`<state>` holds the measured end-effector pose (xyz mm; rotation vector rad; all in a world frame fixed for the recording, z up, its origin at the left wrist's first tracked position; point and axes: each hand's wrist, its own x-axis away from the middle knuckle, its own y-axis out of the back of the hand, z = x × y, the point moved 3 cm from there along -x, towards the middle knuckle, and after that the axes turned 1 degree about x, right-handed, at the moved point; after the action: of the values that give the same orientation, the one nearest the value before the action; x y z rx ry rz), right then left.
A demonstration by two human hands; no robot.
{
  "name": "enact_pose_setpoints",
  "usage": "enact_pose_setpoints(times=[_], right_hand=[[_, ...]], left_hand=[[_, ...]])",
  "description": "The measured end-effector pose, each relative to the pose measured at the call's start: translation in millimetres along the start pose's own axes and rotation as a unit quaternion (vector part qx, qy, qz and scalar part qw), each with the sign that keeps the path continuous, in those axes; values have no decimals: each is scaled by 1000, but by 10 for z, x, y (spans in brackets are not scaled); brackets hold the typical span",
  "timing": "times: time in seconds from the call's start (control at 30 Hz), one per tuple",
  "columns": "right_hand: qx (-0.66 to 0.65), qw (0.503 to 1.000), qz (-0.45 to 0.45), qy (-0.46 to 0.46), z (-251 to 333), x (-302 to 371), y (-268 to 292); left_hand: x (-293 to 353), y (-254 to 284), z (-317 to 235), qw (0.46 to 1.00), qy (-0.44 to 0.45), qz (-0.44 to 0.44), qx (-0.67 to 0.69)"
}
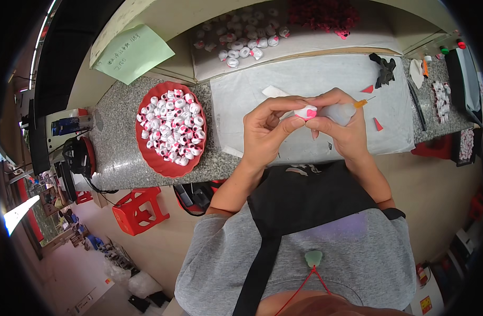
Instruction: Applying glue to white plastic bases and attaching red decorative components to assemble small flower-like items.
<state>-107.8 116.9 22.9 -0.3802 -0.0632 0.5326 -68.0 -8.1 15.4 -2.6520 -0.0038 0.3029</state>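
Note:
Both my hands meet over the white sheet. My left hand (267, 127) pinches a small white figure piece with pink patches (306, 112) between thumb and fingers. On its other side, the thumb and index finger of my right hand (342, 129) also touch this piece. Tucked in the right palm is a translucent squeeze bottle (340, 112) with an orange needle tip (361, 104), pointing away to the right. To the left stands a red scalloped bowl (152, 162) heaped with similar white-and-pink pieces (170, 126).
Red triangular scraps (378, 124) and a crumpled black cloth or glove (383, 70) lie on the white sheet (368, 143). More white pieces (245, 51) and a dark red heap (325, 13) sit on the shelf behind. A black strip (416, 105) lies at right; a red stool (138, 211) stands below.

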Motion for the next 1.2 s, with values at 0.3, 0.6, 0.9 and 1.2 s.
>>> enact_pose_setpoints(times=[0.3,0.6,0.9,1.2], right_hand=[[6,1000,-8,-13,23,-3,2],[-2,1000,-17,-4,7,23,-14],[-19,999,-21,-21,-7,25,12],[-21,1000,3,-8,-39,110,-46]], left_hand=[[17,-36,-8,999,25,-14,18],[68,-59,27,999,4,-42,-7],[59,-64,27,999,27,-38,9],[106,-2,39,999,-38,18,4]])
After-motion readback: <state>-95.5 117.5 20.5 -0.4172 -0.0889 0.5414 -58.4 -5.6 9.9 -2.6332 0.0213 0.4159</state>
